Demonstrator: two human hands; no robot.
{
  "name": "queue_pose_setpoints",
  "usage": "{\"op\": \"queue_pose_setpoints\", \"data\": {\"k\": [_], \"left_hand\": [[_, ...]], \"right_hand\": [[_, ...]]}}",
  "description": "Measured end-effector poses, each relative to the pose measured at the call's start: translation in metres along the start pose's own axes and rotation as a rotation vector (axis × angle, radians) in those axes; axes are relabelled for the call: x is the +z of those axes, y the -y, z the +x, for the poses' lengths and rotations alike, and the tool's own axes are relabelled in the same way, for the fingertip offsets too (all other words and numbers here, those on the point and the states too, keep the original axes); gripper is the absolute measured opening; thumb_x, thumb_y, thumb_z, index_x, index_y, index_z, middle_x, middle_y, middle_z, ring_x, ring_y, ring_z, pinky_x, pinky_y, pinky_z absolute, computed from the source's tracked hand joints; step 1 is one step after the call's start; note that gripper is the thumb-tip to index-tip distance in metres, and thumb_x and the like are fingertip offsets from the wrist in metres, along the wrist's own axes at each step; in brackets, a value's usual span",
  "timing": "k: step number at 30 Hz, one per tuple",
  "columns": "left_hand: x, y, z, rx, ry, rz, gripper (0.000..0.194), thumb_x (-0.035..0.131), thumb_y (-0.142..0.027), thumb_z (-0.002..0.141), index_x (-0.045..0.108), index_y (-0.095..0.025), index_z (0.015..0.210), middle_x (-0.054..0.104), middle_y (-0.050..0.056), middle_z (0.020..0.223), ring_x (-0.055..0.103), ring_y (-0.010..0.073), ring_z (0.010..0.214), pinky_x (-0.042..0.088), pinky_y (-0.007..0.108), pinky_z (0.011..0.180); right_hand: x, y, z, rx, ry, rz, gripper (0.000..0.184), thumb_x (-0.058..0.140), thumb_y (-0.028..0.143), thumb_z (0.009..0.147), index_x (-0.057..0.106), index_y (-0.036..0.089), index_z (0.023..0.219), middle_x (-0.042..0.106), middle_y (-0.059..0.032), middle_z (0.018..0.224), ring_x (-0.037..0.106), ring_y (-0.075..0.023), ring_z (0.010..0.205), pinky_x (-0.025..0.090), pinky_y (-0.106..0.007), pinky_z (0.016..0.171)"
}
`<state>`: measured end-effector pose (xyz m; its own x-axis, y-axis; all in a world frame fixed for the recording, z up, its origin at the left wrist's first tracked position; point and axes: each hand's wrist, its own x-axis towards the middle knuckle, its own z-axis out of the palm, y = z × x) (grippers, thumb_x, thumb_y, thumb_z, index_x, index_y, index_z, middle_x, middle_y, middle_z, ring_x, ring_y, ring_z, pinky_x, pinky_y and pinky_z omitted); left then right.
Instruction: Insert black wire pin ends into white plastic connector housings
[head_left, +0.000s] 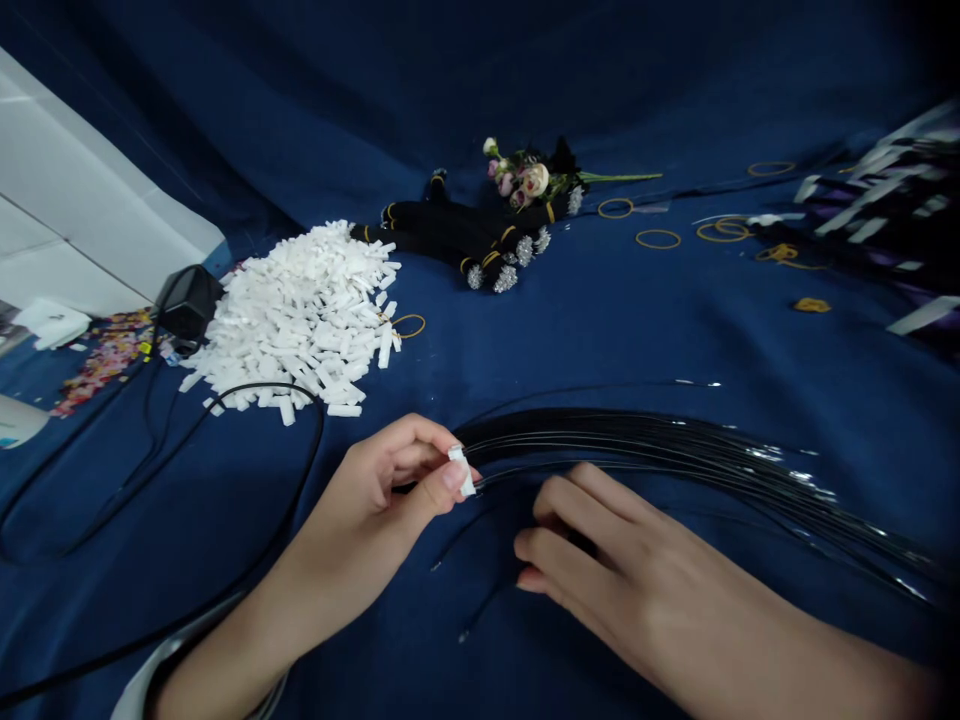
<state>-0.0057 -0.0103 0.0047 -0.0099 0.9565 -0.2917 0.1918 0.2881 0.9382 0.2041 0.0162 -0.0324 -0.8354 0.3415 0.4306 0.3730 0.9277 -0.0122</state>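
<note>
One small white tab is pinched in the left hand, at the left end of a bundle of black wires.
Thumb and finger press on it; the right hand is curled just below the thin, glossy wires (whether its fingertips grip a strand, I cannot tell). A smooth black cord loops over the wrinkled blue cloth, close by the left sleeve, and crosses the lower edge of a heap of oblong white pieces. Beside the heap sits a boxy black block, with small coloured bits past it. Farther back lie black rolls with sparkly silver ends, pink and cream flowers, and, toward the right, yellow rubber bands, some in neat rings.
</note>
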Motion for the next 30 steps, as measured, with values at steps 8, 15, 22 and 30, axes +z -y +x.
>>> {"op": "queue_pose_setpoints", "data": {"k": [8, 15, 22, 30], "left_hand": [[0.001, 0.000, -0.001, -0.067, 0.026, -0.158, 0.006, 0.067, -0.026, 0.090, 0.062, -0.023, 0.087, 0.073, -0.006, 0.076, 0.066, 0.0057, 0.075, 0.051, 0.012, 0.072], [0.001, 0.000, -0.001, -0.041, 0.029, -0.176, 0.008, 0.068, -0.027, 0.089, 0.063, -0.023, 0.086, 0.073, -0.006, 0.076, 0.066, 0.0046, 0.074, 0.051, 0.010, 0.071], [0.001, -0.001, -0.001, -0.037, 0.033, -0.160, 0.007, 0.068, -0.026, 0.089, 0.062, -0.022, 0.086, 0.072, -0.005, 0.076, 0.065, 0.0051, 0.073, 0.051, 0.011, 0.070], [0.001, -0.001, -0.002, -0.029, 0.044, -0.139, 0.007, 0.067, -0.027, 0.090, 0.063, -0.023, 0.087, 0.071, -0.005, 0.074, 0.064, 0.0063, 0.073, 0.051, 0.013, 0.070]], "right_hand": [[-0.009, -0.005, 0.001, 0.175, -0.104, 0.214, 0.020, 0.040, 0.012, 0.098, 0.054, 0.015, 0.085, 0.053, -0.0019, 0.079, 0.046, -0.0089, 0.061, 0.038, -0.024, 0.053], [-0.014, -0.020, 0.001, 0.231, -0.185, 0.262, 0.009, 0.048, 0.014, 0.095, 0.055, 0.015, 0.091, 0.055, -0.0013, 0.084, 0.055, -0.0074, 0.070, 0.045, -0.019, 0.061], [-0.016, -0.019, 0.000, 0.235, -0.187, 0.234, 0.007, 0.048, 0.015, 0.095, 0.055, 0.016, 0.092, 0.056, -0.0010, 0.085, 0.055, -0.0077, 0.070, 0.045, -0.020, 0.060], [-0.013, -0.021, -0.001, 0.235, -0.181, 0.230, 0.009, 0.047, 0.016, 0.096, 0.053, 0.016, 0.089, 0.054, -0.0009, 0.082, 0.053, -0.0072, 0.066, 0.043, -0.021, 0.058]]}}
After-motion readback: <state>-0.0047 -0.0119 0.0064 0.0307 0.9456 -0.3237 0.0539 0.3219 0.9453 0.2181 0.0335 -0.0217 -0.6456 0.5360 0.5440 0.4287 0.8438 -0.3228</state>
